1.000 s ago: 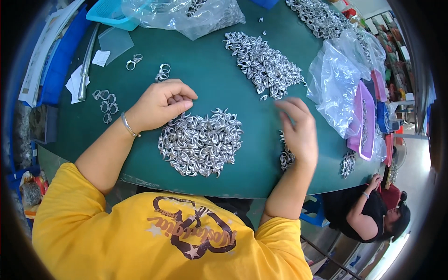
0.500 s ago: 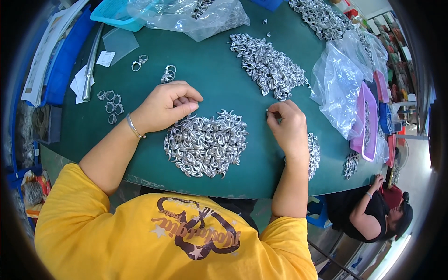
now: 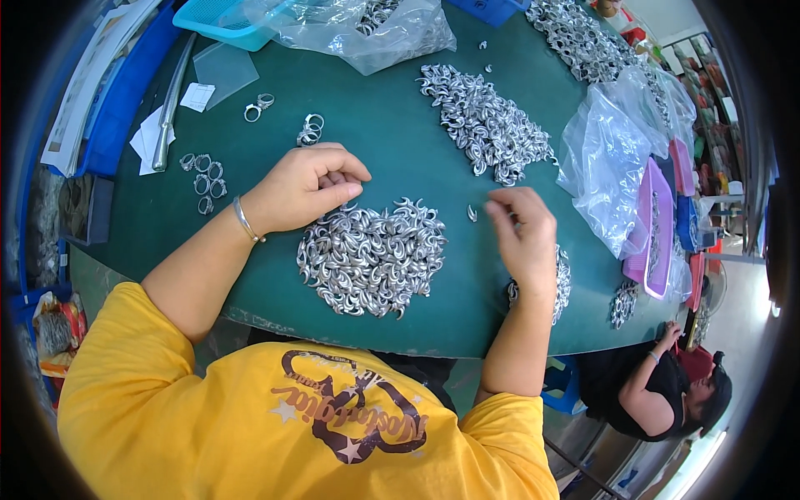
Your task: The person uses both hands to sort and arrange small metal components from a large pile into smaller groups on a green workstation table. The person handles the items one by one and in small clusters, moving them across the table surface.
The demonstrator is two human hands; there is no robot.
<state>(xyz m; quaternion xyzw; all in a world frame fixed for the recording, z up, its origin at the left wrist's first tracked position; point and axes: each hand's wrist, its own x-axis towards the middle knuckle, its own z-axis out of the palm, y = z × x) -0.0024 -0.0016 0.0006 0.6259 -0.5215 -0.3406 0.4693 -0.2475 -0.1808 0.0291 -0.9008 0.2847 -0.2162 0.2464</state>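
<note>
My left hand (image 3: 307, 190) hovers at the upper left edge of a pile of small silver crescent-shaped metal pieces (image 3: 371, 262). Its fingers are curled in near the thumb, and whatever they may hold is hidden. To the right of that pile, my right hand (image 3: 527, 237) has thumb and forefinger parted, with nothing visible between them. One single crescent piece (image 3: 472, 213) is on the green tabletop just left of its fingertips. Another heap of crescent pieces (image 3: 487, 121) spreads beyond my right hand, and more metal parts (image 3: 563, 283) are partly covered by my right wrist.
Silver rings (image 3: 202, 182) and a tapered metal rod (image 3: 171, 108) lie at left. A plastic bag (image 3: 604, 167) and purple basket (image 3: 652, 237) stand at right; a turquoise basket (image 3: 225, 29) is at the back. A person in black (image 3: 642, 383) sits at lower right.
My right thumb and forefinger have parted and drawn slightly right and down. The single crescent piece now shows apart from them. My left hand keeps its pose.
</note>
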